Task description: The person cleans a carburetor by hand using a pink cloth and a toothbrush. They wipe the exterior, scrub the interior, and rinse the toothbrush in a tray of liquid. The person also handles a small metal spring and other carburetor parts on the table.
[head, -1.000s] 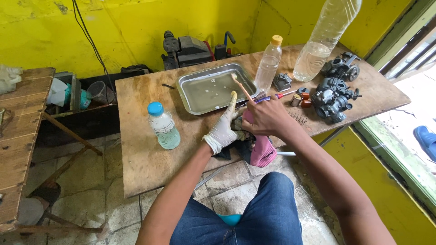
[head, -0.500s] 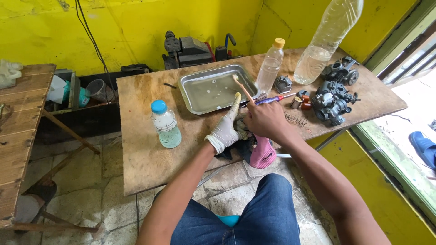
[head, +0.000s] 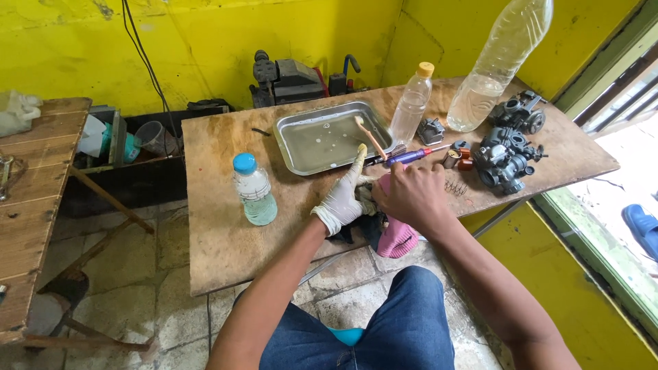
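Small part under right hand (head: 411, 195) hidden, unreadable; big clear bottle (head: 497, 65) top cut off; blue shoe (head: 643, 229) half out.

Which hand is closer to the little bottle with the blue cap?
The left hand, in a white glove, is nearer: the blue-capped bottle stands just to its left on the wooden table. The bare right hand is farther off, beyond the left hand.

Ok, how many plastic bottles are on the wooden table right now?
3. A small blue-capped bottle stands left of the gloved left hand; a slim yellow-capped bottle stands beside the metal tray; a large clear bottle leans at the back right. None looks hidden.
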